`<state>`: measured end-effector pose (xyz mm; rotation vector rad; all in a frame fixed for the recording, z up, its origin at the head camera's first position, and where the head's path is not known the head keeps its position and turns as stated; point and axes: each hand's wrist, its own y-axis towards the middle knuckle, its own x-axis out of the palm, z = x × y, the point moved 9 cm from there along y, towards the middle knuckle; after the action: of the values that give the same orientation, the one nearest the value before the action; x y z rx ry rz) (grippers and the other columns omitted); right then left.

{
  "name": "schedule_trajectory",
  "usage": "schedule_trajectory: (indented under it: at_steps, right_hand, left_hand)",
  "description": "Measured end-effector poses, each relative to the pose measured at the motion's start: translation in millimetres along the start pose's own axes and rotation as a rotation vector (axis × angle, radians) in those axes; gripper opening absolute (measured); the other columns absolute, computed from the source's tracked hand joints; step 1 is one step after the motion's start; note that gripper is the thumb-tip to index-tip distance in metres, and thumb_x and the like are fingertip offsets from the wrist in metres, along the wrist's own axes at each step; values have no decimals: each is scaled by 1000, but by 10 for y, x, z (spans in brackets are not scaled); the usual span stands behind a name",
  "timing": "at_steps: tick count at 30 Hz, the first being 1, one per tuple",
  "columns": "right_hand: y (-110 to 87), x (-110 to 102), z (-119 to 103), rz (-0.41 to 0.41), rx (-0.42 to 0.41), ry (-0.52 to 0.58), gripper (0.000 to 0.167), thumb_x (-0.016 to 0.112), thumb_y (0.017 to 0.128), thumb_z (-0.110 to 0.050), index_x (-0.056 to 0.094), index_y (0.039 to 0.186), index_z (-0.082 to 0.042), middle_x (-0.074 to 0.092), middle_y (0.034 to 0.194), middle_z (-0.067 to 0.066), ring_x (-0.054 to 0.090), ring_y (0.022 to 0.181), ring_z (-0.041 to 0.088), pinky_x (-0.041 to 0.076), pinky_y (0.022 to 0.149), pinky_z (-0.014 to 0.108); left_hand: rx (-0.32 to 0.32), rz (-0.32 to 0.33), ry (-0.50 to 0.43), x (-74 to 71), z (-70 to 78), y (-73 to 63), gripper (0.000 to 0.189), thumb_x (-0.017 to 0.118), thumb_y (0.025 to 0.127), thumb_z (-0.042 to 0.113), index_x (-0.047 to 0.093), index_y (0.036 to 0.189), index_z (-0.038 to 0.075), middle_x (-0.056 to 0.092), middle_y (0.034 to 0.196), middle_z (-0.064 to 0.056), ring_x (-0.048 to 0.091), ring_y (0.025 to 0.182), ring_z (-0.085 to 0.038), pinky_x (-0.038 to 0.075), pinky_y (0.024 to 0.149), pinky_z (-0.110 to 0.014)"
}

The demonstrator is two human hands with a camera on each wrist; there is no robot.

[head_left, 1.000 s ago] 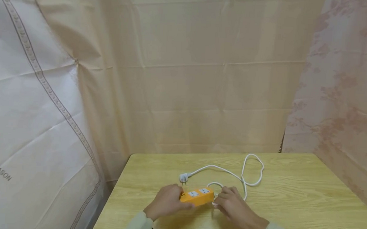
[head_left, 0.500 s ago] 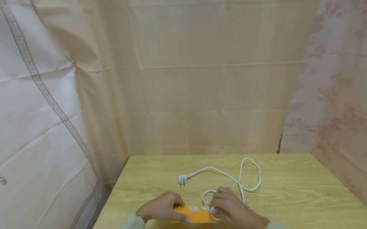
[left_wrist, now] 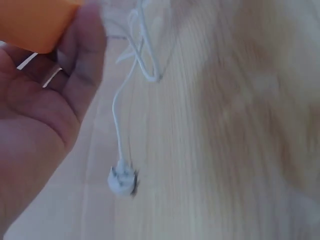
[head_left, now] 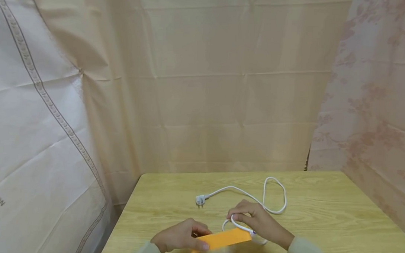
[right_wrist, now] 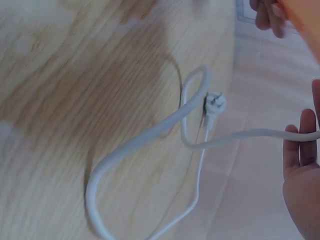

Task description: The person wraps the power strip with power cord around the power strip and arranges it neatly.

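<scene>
My left hand [head_left: 180, 236] grips the left end of an orange power strip [head_left: 226, 239], thumb along the near side and fingers behind. The strip is turned so a plain orange face shows in the head view; its sockets are hidden. At the strip's right end, my right hand [head_left: 261, 221] holds the white power cord [head_left: 232, 186] between thumb and fingers, bending it up in a small loop. In the right wrist view the cord crosses the fingers [right_wrist: 307, 145]. The cord's far part lies looped on the table, ending in a white plug [head_left: 200, 200] with its prongs toward me.
Both hands work over the near part of a wood-grain table [head_left: 320, 212]. A beige curtain [head_left: 204, 85] hangs behind it, a pale cloth with lettering [head_left: 38, 135] at the left, and a floral cloth [head_left: 377, 110] at the right.
The power strip has come nearer and rolled, so its white sockets have gone from sight. My right hand has shifted along with it, lifting the cord into a bend above the strip's end.
</scene>
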<state>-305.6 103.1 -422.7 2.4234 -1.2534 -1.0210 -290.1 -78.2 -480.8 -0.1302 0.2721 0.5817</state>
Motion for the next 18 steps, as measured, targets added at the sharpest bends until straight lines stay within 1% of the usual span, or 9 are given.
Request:
schedule_trajectory:
  at_steps: [2,5,8,11,12,14,15,18]
  right_hand:
    - [7,8,38,-9,52,61,27,56,105,-7,75,116,-21,73,107,-1,63,100,19,52,86,33]
    - [15,20,73,-5,101,148,26,52,107,-7,74,116,-18,72,108,2,64,101,20,55,87,33]
    - [34,67,38,-3,56,170,25,54,105,-6,74,118,-15,73,110,6,68,102,19,56,88,33]
    - [52,170,-17,-31,-7,211,28,51,106,0,73,118,-13,73,108,8,69,98,17,57,86,35]
    - [53,193,-36,-33,-33,205,29,51,105,1,73,118,-12,74,108,8,69,97,17,57,86,36]
    - [47,226,-29,-32,-21,230,32,48,106,3,73,117,-13,74,107,6,69,96,17,56,86,36]
    - [41,224,-25,-21,-21,224,31,49,105,3,73,117,-13,74,107,6,69,96,17,56,86,36]
    - [11,166,12,41,-4,164,26,55,103,1,74,117,-9,76,108,3,71,98,17,57,87,35]
  left_hand:
    - [12,7,-50,18,18,9,42,70,99,37,73,125,4,69,100,9,57,84,-3,50,79,-22]
    - [32,37,-92,18,42,10,46,69,99,38,73,123,-1,67,98,9,54,83,-3,47,78,-22]
    - [30,75,-127,2,57,5,48,67,100,39,72,121,-3,64,95,9,53,82,-5,46,76,-22]
    - [23,110,-170,-11,87,16,49,66,101,40,71,119,-5,63,94,8,53,82,-7,46,76,-24]
    - [16,123,-181,-16,94,21,49,65,101,41,72,119,-5,64,94,8,54,82,-7,47,77,-24]
    - [11,146,-198,-24,111,32,48,66,101,40,72,118,-5,64,94,7,54,82,-7,47,76,-25]
    - [7,155,-200,-27,113,35,48,67,101,39,72,118,-5,65,95,7,54,83,-7,48,76,-25]
    - [1,182,-162,-32,118,39,47,68,100,41,73,116,-3,67,98,7,54,84,-6,48,75,-24]
